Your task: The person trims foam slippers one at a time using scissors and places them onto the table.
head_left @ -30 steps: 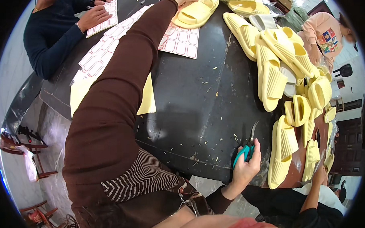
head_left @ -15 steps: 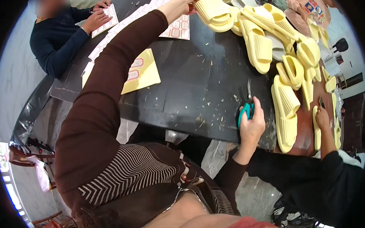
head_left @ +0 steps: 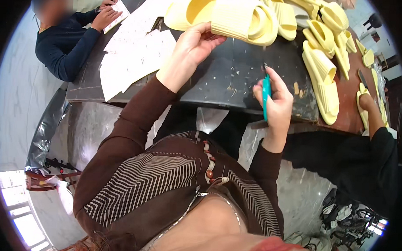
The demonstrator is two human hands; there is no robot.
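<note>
Here I see my left hand [head_left: 193, 43] gripping the near edge of a pale yellow slide sandal [head_left: 227, 13] lying on the dark worktable [head_left: 231, 80], fingers curled under its strap. My right hand [head_left: 275, 99] is closed around teal-handled scissors [head_left: 266, 96], held upright just above the table's front edge. White paper sheets [head_left: 137, 57] lie left of the sandal, more yellow sandals [head_left: 322, 76] to the right.

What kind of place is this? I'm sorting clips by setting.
Likely a small footwear workshop: many yellow slide sandals piled on a dark worktable, the left hand gripping one, the right hand holding teal scissors, paper sheets alongside.
</note>
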